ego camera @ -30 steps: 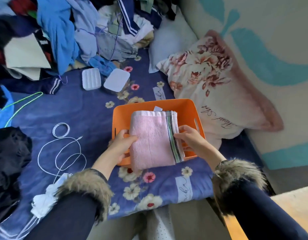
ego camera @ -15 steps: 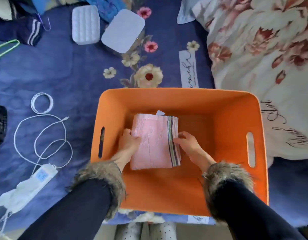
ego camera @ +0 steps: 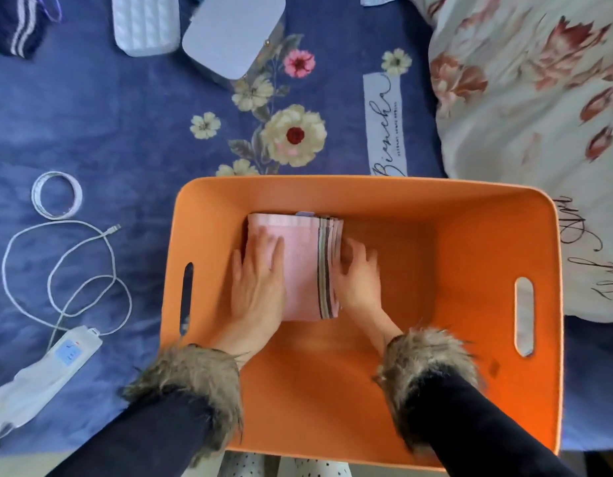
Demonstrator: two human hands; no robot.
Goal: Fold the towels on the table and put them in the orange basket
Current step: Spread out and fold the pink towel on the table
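A folded pink towel [ego camera: 300, 270] with a striped band along its right edge lies on the floor of the orange basket [ego camera: 367, 191], in the far left part. My left hand [ego camera: 258, 287] rests flat on the towel's left half, fingers straight. My right hand [ego camera: 358, 273] touches the striped edge from the right with loosely bent fingers. Both wrists reach in over the basket's near rim.
The basket stands on a blue floral bedspread [ego camera: 109, 132]. A white cable [ego camera: 74, 270], a tape roll [ego camera: 56, 195] and a white power strip [ego camera: 53, 363] lie to the left. Two white boxes [ego camera: 233, 39] sit beyond, a floral pillow [ego camera: 539, 132] at right.
The towel went from above the basket's rim down onto its floor. My left hand moved from the towel's edge onto its top. The view moved closer over the basket.
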